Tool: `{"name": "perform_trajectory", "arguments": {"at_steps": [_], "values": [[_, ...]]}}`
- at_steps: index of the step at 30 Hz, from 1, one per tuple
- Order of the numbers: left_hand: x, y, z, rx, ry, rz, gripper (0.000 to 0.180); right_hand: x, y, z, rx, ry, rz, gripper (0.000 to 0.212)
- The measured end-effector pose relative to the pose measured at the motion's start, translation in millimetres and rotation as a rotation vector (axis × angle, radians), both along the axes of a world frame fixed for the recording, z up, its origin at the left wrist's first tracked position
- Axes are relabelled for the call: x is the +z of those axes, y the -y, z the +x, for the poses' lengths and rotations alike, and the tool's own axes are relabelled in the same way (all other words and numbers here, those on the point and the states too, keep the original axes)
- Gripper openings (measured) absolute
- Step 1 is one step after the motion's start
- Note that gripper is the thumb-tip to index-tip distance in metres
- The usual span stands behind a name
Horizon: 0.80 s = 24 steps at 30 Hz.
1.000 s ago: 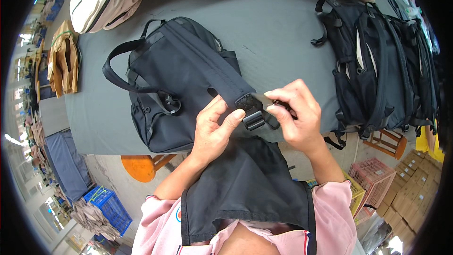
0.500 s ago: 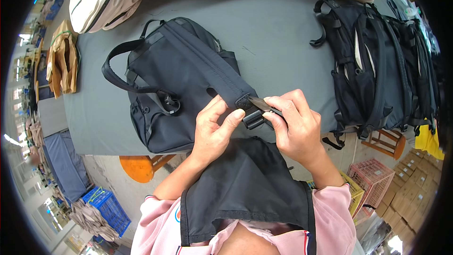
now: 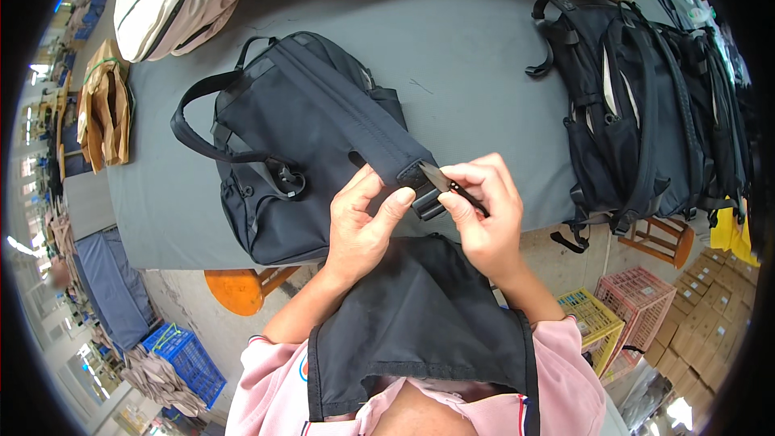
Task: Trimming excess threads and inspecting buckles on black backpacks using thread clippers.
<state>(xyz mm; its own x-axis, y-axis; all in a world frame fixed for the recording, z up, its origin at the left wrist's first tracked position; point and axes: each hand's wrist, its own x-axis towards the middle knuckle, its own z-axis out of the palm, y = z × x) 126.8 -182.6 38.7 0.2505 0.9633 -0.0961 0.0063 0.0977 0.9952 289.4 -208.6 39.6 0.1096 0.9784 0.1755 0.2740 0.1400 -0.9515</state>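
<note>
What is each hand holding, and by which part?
Left hand pinches the dark navy fabric backpack's strap end by its black plastic buckle; right hand grips small metal snips.

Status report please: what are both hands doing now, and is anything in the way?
Left hand pinches shoulder strap end at buckle. Right hand holds small snips at the strap tip. Dark backpack flat on table. Nothing in the way.
</note>
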Motion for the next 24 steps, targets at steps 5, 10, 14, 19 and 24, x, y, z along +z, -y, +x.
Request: {"name": "perform_trajectory", "arguments": {"at_steps": [5, 10, 14, 19, 24], "values": [[-6, 5, 4, -0.015, 0.144, -0.169, 0.021, -5, 5, 0, 0.042, -0.947, -0.070, 0.022], [-7, 5, 3, 0.007, 0.156, -0.134, 0.021, 6, -1, 14, -0.016, -0.406, -0.021, 0.020], [-5, 3, 1, -0.003, 0.116, -0.096, 0.022, 4, -4, 31, 0.059, 0.179, 0.084, 0.022], [-4, 5, -1, -0.003, 0.111, -0.124, 0.023, 10, -14, 33, 0.161, 0.331, 0.118, 0.024], [-3, 6, 0, 0.003, 0.115, -0.160, 0.022, 7, -18, 29, 0.179, 0.317, 0.153, 0.024]]}}
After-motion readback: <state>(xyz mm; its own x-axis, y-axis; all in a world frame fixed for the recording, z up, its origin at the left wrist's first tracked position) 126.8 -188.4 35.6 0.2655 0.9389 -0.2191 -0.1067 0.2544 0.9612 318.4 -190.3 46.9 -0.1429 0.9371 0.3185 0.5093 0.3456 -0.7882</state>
